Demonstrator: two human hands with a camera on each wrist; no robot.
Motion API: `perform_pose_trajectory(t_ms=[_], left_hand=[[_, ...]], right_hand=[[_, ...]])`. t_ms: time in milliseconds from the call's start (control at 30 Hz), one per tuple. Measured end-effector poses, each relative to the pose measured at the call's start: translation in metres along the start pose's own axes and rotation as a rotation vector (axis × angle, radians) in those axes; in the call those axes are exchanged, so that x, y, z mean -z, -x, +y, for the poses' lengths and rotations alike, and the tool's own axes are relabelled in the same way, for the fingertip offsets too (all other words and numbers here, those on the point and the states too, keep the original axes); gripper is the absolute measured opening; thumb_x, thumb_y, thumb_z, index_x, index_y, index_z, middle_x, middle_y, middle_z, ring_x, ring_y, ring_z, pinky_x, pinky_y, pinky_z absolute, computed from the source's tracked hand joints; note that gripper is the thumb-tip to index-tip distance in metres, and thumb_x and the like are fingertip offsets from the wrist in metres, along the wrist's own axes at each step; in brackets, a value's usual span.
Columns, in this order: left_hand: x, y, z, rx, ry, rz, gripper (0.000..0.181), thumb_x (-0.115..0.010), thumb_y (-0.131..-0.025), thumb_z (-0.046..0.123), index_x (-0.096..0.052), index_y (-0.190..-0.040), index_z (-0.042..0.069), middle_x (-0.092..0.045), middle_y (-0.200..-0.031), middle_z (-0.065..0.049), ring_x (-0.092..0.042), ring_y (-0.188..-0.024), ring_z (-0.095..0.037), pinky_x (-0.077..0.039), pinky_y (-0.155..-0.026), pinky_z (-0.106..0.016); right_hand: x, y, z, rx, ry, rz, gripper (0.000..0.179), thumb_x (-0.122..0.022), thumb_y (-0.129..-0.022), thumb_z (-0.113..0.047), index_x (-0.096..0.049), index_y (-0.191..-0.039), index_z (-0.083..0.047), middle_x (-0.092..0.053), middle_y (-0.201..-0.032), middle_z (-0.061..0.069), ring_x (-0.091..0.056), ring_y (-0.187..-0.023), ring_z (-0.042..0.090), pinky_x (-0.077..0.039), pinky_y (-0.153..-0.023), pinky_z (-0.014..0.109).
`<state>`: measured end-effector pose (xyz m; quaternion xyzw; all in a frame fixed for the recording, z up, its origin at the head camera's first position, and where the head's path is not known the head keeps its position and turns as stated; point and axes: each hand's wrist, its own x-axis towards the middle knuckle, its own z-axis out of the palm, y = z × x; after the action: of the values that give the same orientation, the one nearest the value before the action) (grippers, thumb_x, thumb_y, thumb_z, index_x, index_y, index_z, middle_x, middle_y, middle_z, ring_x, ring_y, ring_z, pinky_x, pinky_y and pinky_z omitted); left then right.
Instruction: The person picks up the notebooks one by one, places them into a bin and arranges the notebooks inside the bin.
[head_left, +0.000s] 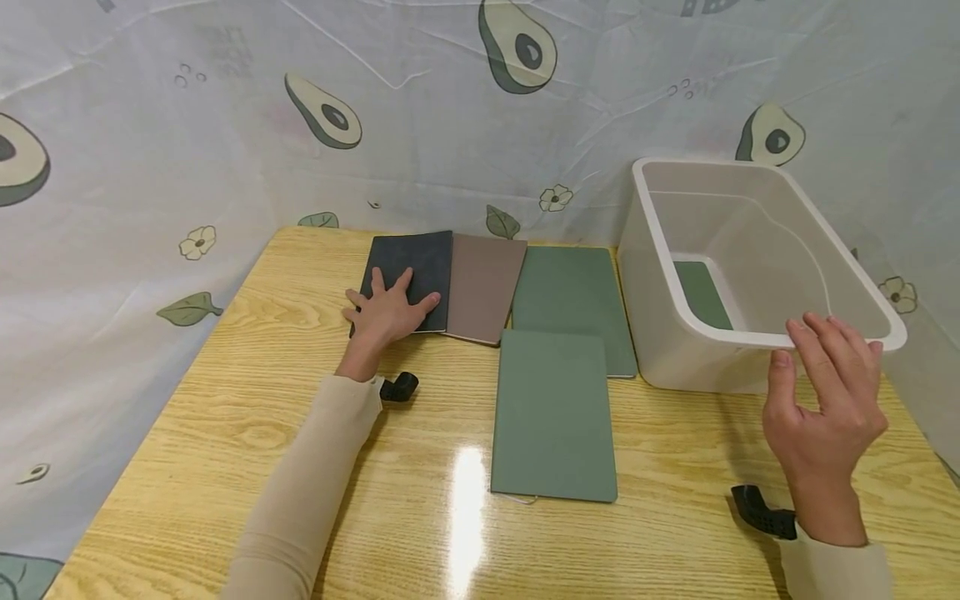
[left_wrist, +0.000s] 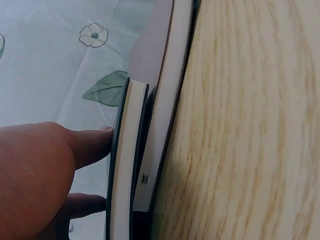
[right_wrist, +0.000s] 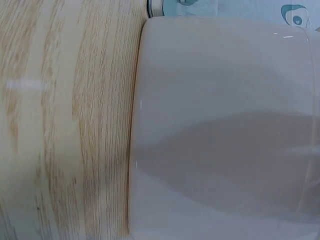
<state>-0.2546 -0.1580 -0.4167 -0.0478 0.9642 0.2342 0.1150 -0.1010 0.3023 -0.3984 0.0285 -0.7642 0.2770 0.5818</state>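
Observation:
My left hand [head_left: 386,317] lies with spread fingers on a dark navy notebook [head_left: 422,262] at the back left of the table. In the left wrist view, the fingertips touch the cover of that notebook [left_wrist: 125,165], which partly overlaps a brown notebook [left_wrist: 172,80]. Beside the brown one is a green notebook [head_left: 566,287], and another green notebook [head_left: 553,417] lies in front, overlapping its lower edge. My right hand [head_left: 828,400] is at the front rim of a white bin [head_left: 648,342], fingers extended over the edge. Whether they touch the rim is unclear.
Inside the bin, a green notebook [head_left: 702,293] lies on the bottom. A curtain [head_left: 427,150] printed with avocados hangs behind the wooden table [head_left: 247,442]. Black wrist-worn devices [head_left: 761,512] show near both sleeves.

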Motion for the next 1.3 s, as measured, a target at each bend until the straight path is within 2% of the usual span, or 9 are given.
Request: perform_pose_trajectory(t_ms=[433,667,900,1133,1300], left_hand=[[0.000,-0.003,0.002,0.001,-0.006,0.055,0.085,-0.054,-0.105,0.062,-0.021,-0.172,0.021,0.005,-0.176,-0.029,-0.003,-0.154,-0.072,-0.015,-0.118,-0.085],[0.002,-0.004,0.005,0.012,0.010,0.084,0.088,-0.062,-0.102,0.060,-0.024,-0.171,0.020,0.000,-0.176,-0.031,-0.010,-0.153,-0.071,-0.015,-0.118,-0.085],[0.005,-0.008,0.004,0.074,0.021,0.119,0.096,-0.070,-0.097,0.060,-0.025,-0.171,0.019,-0.007,-0.174,-0.033,-0.016,-0.152,-0.067,-0.020,-0.118,-0.082],[0.012,-0.011,-0.004,0.118,0.085,0.143,0.100,-0.075,-0.096,0.054,-0.022,-0.171,0.017,-0.021,-0.169,-0.036,-0.020,-0.151,-0.064,-0.022,-0.120,-0.078],[0.021,-0.012,-0.011,0.113,0.188,0.153,0.096,-0.078,-0.098,0.036,-0.020,-0.171,0.015,-0.030,-0.169,-0.031,-0.025,-0.151,-0.060,-0.024,-0.123,-0.073]], right_hand=[[0.000,0.000,0.002,0.008,-0.002,-0.004,0.031,-0.069,-0.098,-0.027,-0.082,-0.118,-0.007,-0.077,-0.123,0.021,-0.068,-0.126,0.043,-0.033,-0.126,0.062],[0.000,0.000,0.003,0.001,-0.002,-0.015,0.031,-0.069,-0.098,-0.027,-0.082,-0.118,-0.007,-0.077,-0.123,0.021,-0.067,-0.126,0.043,-0.032,-0.126,0.063],[0.000,0.001,0.004,-0.004,-0.002,-0.011,0.030,-0.069,-0.098,-0.027,-0.082,-0.118,-0.007,-0.078,-0.123,0.020,-0.068,-0.126,0.043,-0.032,-0.126,0.062],[0.000,-0.001,-0.003,0.000,0.004,-0.011,0.031,-0.069,-0.098,-0.024,-0.081,-0.117,-0.004,-0.077,-0.123,0.023,-0.067,-0.126,0.045,-0.032,-0.126,0.063],[0.001,-0.004,-0.009,0.003,0.005,-0.018,0.031,-0.068,-0.099,-0.024,-0.081,-0.117,-0.002,-0.076,-0.122,0.025,-0.067,-0.125,0.047,-0.032,-0.125,0.065]])
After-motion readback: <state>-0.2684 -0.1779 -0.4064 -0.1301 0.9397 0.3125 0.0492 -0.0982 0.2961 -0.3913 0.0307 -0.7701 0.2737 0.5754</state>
